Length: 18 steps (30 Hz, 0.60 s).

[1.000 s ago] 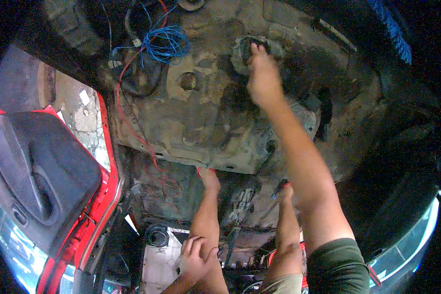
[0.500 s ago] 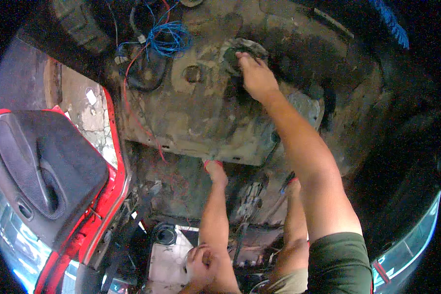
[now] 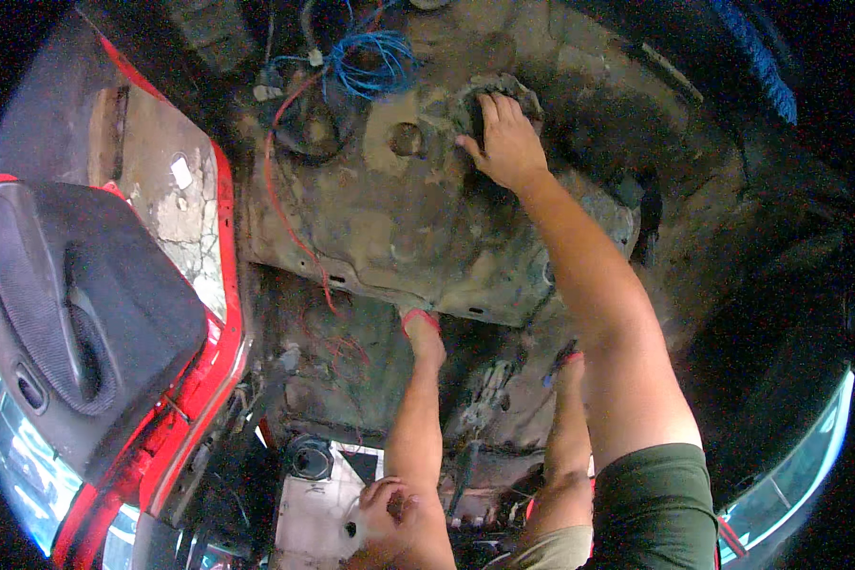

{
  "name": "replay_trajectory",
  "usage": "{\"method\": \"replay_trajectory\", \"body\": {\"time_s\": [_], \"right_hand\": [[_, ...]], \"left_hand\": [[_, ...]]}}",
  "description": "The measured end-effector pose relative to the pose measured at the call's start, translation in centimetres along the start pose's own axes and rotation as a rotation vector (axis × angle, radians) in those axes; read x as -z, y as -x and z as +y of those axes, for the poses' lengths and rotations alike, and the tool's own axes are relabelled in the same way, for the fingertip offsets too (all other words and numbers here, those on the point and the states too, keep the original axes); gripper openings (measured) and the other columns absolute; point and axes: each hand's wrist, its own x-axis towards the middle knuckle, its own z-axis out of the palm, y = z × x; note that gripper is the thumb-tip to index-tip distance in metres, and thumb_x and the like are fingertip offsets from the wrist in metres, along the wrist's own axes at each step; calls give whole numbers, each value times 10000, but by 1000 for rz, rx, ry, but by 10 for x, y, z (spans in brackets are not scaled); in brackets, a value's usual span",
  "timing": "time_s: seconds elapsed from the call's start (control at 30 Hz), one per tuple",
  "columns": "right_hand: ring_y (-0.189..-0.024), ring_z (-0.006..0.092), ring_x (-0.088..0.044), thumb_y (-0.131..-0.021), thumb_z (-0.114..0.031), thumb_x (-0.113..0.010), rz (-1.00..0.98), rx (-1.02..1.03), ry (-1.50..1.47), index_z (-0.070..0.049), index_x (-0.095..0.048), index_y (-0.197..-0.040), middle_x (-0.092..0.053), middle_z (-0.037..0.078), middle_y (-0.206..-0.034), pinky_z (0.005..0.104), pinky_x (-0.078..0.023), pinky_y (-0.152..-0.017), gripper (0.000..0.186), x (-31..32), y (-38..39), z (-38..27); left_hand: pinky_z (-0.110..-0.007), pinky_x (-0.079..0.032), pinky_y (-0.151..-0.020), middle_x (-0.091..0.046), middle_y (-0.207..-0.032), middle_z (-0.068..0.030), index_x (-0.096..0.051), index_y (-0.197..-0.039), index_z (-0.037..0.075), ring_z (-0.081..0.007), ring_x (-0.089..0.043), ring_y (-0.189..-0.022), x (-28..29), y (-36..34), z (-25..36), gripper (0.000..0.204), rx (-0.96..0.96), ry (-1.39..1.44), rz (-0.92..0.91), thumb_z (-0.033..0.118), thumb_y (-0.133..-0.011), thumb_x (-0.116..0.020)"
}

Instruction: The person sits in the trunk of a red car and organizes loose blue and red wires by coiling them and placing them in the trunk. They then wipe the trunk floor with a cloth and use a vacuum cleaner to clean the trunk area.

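Note:
My right hand [image 3: 510, 142] reaches far forward and presses flat on a dark, crumpled grey patch, perhaps a cloth [image 3: 530, 98], on the bare floor panel [image 3: 389, 223]. Its fingers lie stretched out, with the thumb spread off to the left. The palm and fingers cover much of the dark patch. Low in the picture, my left hand [image 3: 389, 508] rests by my left leg [image 3: 416, 427]. Its fingers curl inward, and the hollow of the palm is in shadow, so I cannot see whether anything is in it.
Beyond the panel's left part lie a blue wire coil [image 3: 370, 66] and a red wire [image 3: 274, 180]. A grey door panel [image 3: 95, 313] stands open at left, beside a red door frame [image 3: 223, 218]. A white speaker box [image 3: 304, 508] sits near my left leg.
The view has shifted, so the scene sits farther right. My right hand's fingers have straightened from a curl and its thumb has spread away. My left hand stays by the leg.

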Motion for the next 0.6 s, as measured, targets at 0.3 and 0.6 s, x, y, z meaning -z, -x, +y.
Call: {"method": "replay_trajectory", "body": {"time_s": [0.3, 0.6], "right_hand": [[-1196, 359, -587, -860, -84, -613, -234, 10, 207, 10, -594, -1259, -601, 172, -1262, 426, -505, -1004, 410, 0, -5, 17], [-1210, 384, -584, -825, 1, -627, -83, 18, -7, -5, -586, -1295, -549, 207, -1368, 446, -510, -1018, 472, 22, -20, 21]], "left_hand": [[-466, -512, -914, -676, -1106, -143, -680, -975, 39, -368, -631, -1033, 6, -10, 9, 316, 45, 37, -16, 273, -792, -789], [-454, -518, -911, -683, -1098, -139, -681, -971, 34, -361, -638, -1027, 15, -8, 16, 298, 77, 70, -10, 266, -810, -777]]}}
